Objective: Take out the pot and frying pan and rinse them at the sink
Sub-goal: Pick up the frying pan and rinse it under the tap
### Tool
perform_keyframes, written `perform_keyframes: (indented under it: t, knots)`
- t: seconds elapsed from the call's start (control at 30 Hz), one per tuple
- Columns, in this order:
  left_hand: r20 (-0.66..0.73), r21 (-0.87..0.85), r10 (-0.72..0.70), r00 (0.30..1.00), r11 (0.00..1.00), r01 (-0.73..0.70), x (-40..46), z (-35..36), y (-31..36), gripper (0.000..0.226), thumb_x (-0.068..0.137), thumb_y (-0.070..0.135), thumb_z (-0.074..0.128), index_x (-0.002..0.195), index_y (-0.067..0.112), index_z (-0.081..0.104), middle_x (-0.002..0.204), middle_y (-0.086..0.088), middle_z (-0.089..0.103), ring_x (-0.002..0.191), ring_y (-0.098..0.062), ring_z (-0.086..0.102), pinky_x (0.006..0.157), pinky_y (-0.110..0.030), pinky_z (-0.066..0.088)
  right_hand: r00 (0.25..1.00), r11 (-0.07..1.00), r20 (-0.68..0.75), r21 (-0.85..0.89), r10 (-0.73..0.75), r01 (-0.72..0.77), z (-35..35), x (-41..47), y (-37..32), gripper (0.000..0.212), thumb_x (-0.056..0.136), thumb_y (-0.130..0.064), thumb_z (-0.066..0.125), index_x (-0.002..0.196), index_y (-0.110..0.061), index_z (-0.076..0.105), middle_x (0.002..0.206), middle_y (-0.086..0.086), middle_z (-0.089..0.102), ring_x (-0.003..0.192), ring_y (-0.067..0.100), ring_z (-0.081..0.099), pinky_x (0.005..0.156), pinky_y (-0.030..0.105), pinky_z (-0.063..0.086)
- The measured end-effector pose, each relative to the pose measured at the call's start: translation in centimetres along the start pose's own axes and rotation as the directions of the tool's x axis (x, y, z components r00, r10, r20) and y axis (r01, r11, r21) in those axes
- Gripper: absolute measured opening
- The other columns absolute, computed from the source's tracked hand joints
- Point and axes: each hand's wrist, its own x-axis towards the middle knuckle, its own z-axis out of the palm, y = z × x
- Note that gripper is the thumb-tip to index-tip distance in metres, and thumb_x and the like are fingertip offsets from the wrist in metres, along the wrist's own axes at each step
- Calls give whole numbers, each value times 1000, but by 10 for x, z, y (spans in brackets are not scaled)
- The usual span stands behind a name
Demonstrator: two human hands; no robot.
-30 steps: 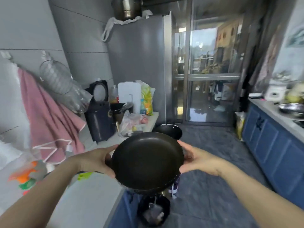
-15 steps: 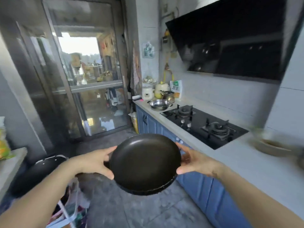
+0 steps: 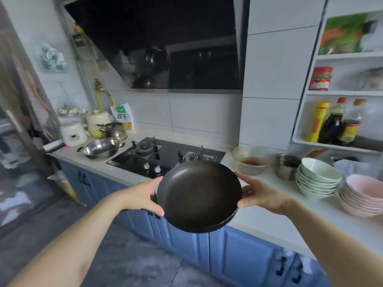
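Carrying: I held the frying pan (image 3: 199, 196) in the air in front of the gas hob (image 3: 165, 155), over the counter (image 3: 279, 212) edge, tilted with its dark inside toward me.
Left hand: my left hand (image 3: 143, 195) grasped the rim on the side nearer the steel wok (image 3: 101, 148), thumb along the near edge, fingers hidden behind the pan.
Right hand: my right hand (image 3: 261, 193) grasped the opposite rim, on the side away from the hob, thumb on the near edge.
Handle: I could see no handle on the pan, so I judged a rim grip from both sides the only sure hold.
Sink: no sink showed anywhere near the hob; I could not tell where it lay.
Step in hand: I judged this to be carrying the pan to the sink, with rinsing not yet begun.
Doing it well: I reckoned both hands should keep even pressure on the two rims and level the pan, so it would not slip out downward.
Hazards: to the right of the hob stood a glass bowl with sauce (image 3: 251, 162), a small steel pot (image 3: 288, 165), green bowls (image 3: 319, 177) and pink bowls (image 3: 364, 195); I judged the pan should pass on the floor side of the counter, clear of them.
Pot: whether the small steel pot was the task's pot, I could not tell.
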Motion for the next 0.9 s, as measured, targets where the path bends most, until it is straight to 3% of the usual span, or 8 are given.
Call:
perform_keyframes:
  t: [0.1,0.17,0.27,0.4,0.5,0.6,0.77,0.9]
  knots:
    - [28,26,22,999,999,-23,62,-8,6,119,66,26,87,152,46,7,112,17,71,116,-9,61,104,-37,45,1000,999,-26,50,13,-12,-27,12,20,104,74,-3,82,154,-31,20,114,22,70,111,33,66,97,37,48]
    - [20,40,26,999,999,-27,99,-8,8,122,61,31,89,151,49,8,114,12,68,120,-20,60,96,-33,50,999,997,-47,76,17,-13,-43,20,31,94,79,5,76,151,-31,27,117,22,69,112,33,65,93,32,51]
    - [33,48,26,999,998,-28,147,-5,10,122,62,31,88,152,47,8,116,4,66,117,-9,56,97,-26,45,993,994,-110,104,50,-39,-63,37,49,85,81,10,70,146,-31,34,116,19,70,111,31,66,90,30,53]
    - [63,49,22,998,998,-25,204,0,9,115,65,25,87,150,48,14,83,10,70,79,5,63,78,-17,48,985,988,-133,125,108,-91,-88,65,76,79,81,12,68,137,-37,40,113,16,72,107,27,68,86,27,53]
    - [73,23,11,997,1000,-13,238,5,10,109,69,19,86,148,49,17,87,9,72,85,4,64,76,-12,46,983,986,-124,118,135,-121,-110,89,99,84,82,11,69,143,-36,37,114,18,71,107,27,67,90,30,52]
    - [79,10,-3,997,1000,2,270,14,7,108,73,15,83,150,46,15,87,17,65,84,13,57,66,-2,39,981,981,-100,124,164,-151,-128,112,127,87,83,11,69,147,-36,35,116,20,69,111,32,64,97,35,49]
    - [111,21,-30,993,999,28,317,31,-8,103,71,16,84,143,51,18,69,26,65,73,13,61,70,-10,41,970,968,-91,131,225,-212,-143,136,169,85,82,9,69,141,-43,38,116,15,70,113,32,63,104,42,46]
    - [120,15,-71,990,997,70,344,44,-18,114,68,22,87,151,45,12,94,12,66,96,-2,63,78,-14,42,956,957,-108,135,273,-257,-149,148,190,82,83,11,67,130,-50,39,117,7,71,111,24,66,101,36,48]
